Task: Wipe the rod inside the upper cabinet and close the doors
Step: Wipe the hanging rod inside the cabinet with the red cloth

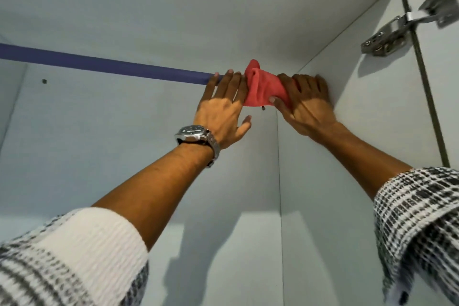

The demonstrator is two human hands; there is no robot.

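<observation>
Fingers: both hands reach up into the cabinet. The left hand (223,109), wearing a steel wristwatch (196,134), has its fingers (232,82) lightly spread and laid over the rod, with the thumb loose below. The right hand (306,104) curls its fingers (310,83) over the rod's end, and its thumb presses a cloth against the rod.

Rod: a long, round, purple-blue hanging rod (111,64) runs away leftward from the left fingertips. Its right end is hidden under the cloth and the right hand.

Cloth: a soft, crumpled, pinkish-red wiping cloth (258,87) is bunched around the rod between the two hands, touching both.

Cabinet: a pale grey-white panelled interior. The side wall (360,97) sits just beyond the right knuckles.

Door: a white door (442,82) stands open, well to the right of the right hand, on a shiny metal hinge (407,25).

Handling, as a judgement: the rod looks stiff, smooth and fixed, so it should take firm pressure. The cloth is light and limp and needs wrapping fully around the rod to grip it.

Where to hold: pinch the cloth closed beneath the rod and slide it leftward. The bare hand steadies just ahead.

Stage: wiping at the right end. The doors are not yet closed.
</observation>
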